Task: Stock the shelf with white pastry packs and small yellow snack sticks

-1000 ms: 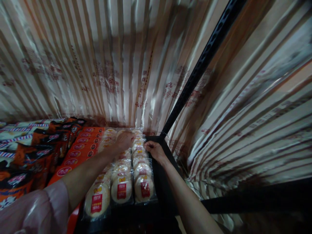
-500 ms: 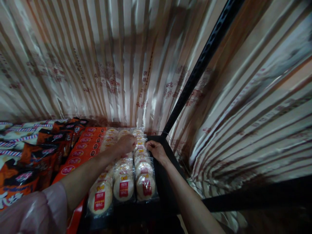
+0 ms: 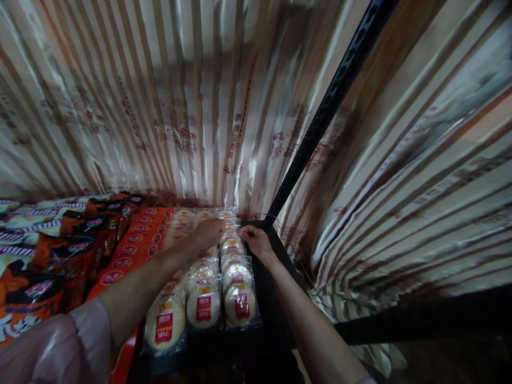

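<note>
Flat round rice crackers in clear wrappers with red and yellow labels lie overlapping in three rows. My left hand (image 3: pixel 210 233) is closed at the left edge of the right-hand row, its fingertips pinched at the wrapper of a rice cracker packet (image 3: pixel 232 245). Across from it, my right hand (image 3: pixel 258 243) pinches the right edge of the same row. Both hands are toward the back of the shelf. The nearest packet of that row (image 3: pixel 240 305) lies at the front, label up. My left hand and forearm partly cover the middle row (image 3: pixel 204 304).
Red-orange packets (image 3: pixel 136 237) stand in a row left of the crackers, then orange-and-black bags (image 3: pixel 66 258) and white striped packets (image 3: pixel 24 234). A black metal upright (image 3: pixel 320 125) rises at the shelf's back right corner. Pleated, shiny curtain (image 3: pixel 192 128) hangs behind and to the right.
Both hands stay almost in place, still at the two sides of the right-hand row. The fingers of my right hand look slightly more curled.
</note>
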A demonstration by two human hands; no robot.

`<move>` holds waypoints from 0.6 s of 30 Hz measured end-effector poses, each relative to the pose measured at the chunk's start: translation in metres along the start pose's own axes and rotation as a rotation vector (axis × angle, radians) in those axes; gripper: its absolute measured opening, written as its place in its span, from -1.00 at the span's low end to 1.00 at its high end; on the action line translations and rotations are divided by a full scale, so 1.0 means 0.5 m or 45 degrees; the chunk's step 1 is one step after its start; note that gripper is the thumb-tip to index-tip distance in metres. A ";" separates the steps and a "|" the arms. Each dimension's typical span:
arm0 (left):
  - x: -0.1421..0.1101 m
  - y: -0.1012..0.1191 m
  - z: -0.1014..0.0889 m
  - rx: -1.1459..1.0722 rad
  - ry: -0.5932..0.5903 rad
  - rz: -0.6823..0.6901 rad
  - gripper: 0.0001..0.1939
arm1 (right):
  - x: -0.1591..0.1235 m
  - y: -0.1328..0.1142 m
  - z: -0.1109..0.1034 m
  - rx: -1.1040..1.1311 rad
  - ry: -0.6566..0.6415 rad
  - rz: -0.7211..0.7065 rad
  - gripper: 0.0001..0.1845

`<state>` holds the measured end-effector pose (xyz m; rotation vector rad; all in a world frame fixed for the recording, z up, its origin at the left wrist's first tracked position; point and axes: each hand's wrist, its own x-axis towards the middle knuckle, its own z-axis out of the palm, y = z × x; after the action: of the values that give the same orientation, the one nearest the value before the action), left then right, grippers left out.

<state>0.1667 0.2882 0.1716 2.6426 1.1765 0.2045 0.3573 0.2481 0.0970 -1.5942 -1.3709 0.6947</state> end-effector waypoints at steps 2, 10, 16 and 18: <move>0.000 0.002 -0.002 0.010 -0.006 -0.018 -0.77 | 0.002 0.000 0.000 -0.020 0.008 -0.006 -0.82; 0.001 0.007 -0.006 0.064 -0.020 -0.069 -0.75 | 0.006 -0.002 0.000 -0.009 0.014 0.006 -0.82; 0.000 0.011 -0.003 0.074 0.008 -0.089 -0.75 | 0.009 0.000 0.002 0.001 0.009 0.013 -0.83; -0.002 0.016 -0.005 0.077 0.008 -0.097 -0.76 | 0.009 0.000 0.003 0.002 0.011 0.017 -0.83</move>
<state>0.1711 0.2829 0.1762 2.6440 1.3024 0.1664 0.3568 0.2527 0.0971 -1.6049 -1.3546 0.6957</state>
